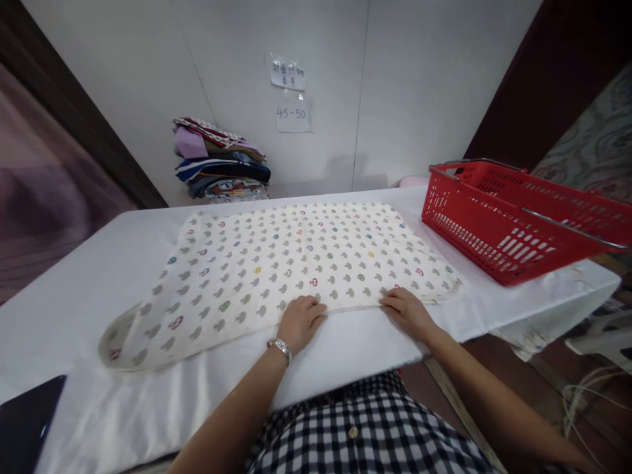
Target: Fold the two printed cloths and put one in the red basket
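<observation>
A cream mushroom-print cloth lies spread and folded in layers over the white-covered table. Its near left corner is rounded, and an under layer peeks out there. My left hand, with a silver bracelet at the wrist, has its fingers bent over the cloth's near edge, around the middle. Farther right along that same edge, my right hand pinches the cloth with its fingers close together. The fingertips of both hands are partly hidden against the fabric.
A red plastic basket with metal handles stands on the table's right side. Folded fabrics are piled beyond the far edge, left of two paper notes on the wall. A dark flat device lies at the near left corner.
</observation>
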`<action>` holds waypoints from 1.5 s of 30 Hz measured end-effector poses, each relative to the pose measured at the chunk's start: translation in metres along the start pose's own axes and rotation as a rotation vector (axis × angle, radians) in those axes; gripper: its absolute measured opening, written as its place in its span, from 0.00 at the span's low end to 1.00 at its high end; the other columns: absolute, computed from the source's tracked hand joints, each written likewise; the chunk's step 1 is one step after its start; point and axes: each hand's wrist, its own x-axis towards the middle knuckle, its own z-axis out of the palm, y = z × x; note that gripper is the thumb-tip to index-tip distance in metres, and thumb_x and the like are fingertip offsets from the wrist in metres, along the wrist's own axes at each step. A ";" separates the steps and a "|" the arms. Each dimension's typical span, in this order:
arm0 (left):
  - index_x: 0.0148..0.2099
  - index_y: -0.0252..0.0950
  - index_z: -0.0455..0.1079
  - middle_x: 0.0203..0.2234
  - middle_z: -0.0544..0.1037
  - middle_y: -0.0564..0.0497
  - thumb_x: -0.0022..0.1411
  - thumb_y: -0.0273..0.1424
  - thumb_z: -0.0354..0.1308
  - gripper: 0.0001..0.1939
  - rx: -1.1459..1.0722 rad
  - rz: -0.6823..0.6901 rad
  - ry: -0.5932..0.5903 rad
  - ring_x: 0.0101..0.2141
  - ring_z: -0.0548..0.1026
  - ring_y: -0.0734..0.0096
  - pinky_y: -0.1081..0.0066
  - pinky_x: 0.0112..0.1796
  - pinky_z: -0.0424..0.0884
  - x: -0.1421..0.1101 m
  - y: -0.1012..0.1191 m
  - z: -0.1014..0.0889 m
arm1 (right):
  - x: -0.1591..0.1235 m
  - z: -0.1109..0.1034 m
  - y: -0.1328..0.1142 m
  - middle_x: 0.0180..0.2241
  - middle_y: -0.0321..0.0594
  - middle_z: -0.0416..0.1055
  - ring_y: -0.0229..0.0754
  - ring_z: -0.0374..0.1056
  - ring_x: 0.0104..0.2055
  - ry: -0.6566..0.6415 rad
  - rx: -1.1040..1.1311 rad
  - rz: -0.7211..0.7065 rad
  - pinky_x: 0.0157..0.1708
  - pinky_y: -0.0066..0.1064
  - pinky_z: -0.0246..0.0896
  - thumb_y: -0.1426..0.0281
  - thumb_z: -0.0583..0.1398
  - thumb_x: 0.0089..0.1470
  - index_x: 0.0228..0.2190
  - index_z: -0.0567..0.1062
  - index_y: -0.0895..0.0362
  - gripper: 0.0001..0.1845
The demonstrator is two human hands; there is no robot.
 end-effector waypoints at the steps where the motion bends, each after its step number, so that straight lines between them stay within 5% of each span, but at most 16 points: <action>1: 0.42 0.40 0.69 0.37 0.70 0.50 0.62 0.33 0.49 0.10 0.016 0.011 -0.002 0.37 0.65 0.67 0.65 0.38 0.61 0.001 0.001 0.000 | 0.000 0.000 0.001 0.36 0.43 0.69 0.43 0.64 0.39 -0.009 -0.004 -0.001 0.39 0.35 0.61 0.68 0.52 0.57 0.37 0.75 0.53 0.12; 12: 0.38 0.38 0.68 0.35 0.70 0.50 0.61 0.28 0.48 0.08 0.198 0.125 -0.123 0.36 0.65 0.67 0.66 0.36 0.60 0.043 0.034 0.013 | 0.002 0.001 0.003 0.34 0.42 0.69 0.42 0.64 0.37 0.010 0.109 0.019 0.38 0.34 0.60 0.67 0.53 0.57 0.37 0.76 0.52 0.12; 20: 0.38 0.36 0.69 0.34 0.71 0.48 0.60 0.25 0.47 0.10 0.237 0.113 -0.083 0.36 0.66 0.64 0.64 0.37 0.61 0.044 0.032 0.019 | 0.005 0.004 0.007 0.30 0.38 0.70 0.39 0.65 0.35 0.116 0.340 0.147 0.40 0.32 0.59 0.62 0.53 0.56 0.28 0.76 0.53 0.14; 27: 0.33 0.35 0.67 0.30 0.70 0.49 0.60 0.24 0.44 0.10 0.138 0.247 -0.073 0.32 0.67 0.67 0.66 0.35 0.63 0.038 0.029 0.020 | -0.005 -0.002 0.000 0.31 0.38 0.71 0.39 0.65 0.37 0.147 0.423 0.160 0.41 0.31 0.60 0.63 0.53 0.56 0.30 0.75 0.53 0.13; 30: 0.32 0.36 0.67 0.29 0.70 0.50 0.59 0.24 0.45 0.10 0.107 0.247 -0.055 0.32 0.67 0.67 0.65 0.35 0.63 0.037 0.025 0.022 | -0.016 -0.017 0.017 0.32 0.39 0.71 0.39 0.66 0.37 0.270 0.375 0.281 0.39 0.31 0.60 0.64 0.52 0.56 0.31 0.75 0.54 0.13; 34: 0.32 0.36 0.66 0.29 0.69 0.50 0.59 0.24 0.45 0.10 0.074 0.259 -0.034 0.32 0.67 0.67 0.65 0.35 0.64 0.036 0.022 0.026 | -0.036 -0.049 0.067 0.37 0.44 0.71 0.41 0.66 0.38 0.479 0.092 0.661 0.37 0.31 0.60 0.65 0.51 0.54 0.36 0.74 0.58 0.14; 38: 0.33 0.36 0.66 0.29 0.69 0.50 0.57 0.22 0.45 0.09 0.051 0.261 0.008 0.32 0.67 0.67 0.65 0.35 0.64 0.035 0.020 0.031 | -0.044 -0.071 0.107 0.37 0.47 0.72 0.44 0.68 0.37 0.195 -0.150 1.012 0.37 0.31 0.59 0.64 0.51 0.54 0.48 0.67 0.62 0.23; 41: 0.32 0.37 0.65 0.29 0.69 0.50 0.56 0.22 0.45 0.09 0.050 0.252 0.029 0.32 0.66 0.67 0.65 0.35 0.64 0.032 0.020 0.032 | -0.038 -0.073 0.117 0.35 0.48 0.73 0.46 0.69 0.39 0.052 -0.181 1.036 0.38 0.32 0.58 0.65 0.53 0.52 0.50 0.66 0.63 0.25; 45: 0.31 0.37 0.64 0.29 0.69 0.50 0.54 0.21 0.46 0.09 0.045 0.212 0.055 0.32 0.67 0.67 0.65 0.36 0.64 0.027 0.022 0.031 | -0.029 -0.067 0.120 0.37 0.52 0.72 0.50 0.68 0.41 0.081 -0.120 1.024 0.38 0.34 0.59 0.67 0.59 0.45 0.47 0.68 0.64 0.26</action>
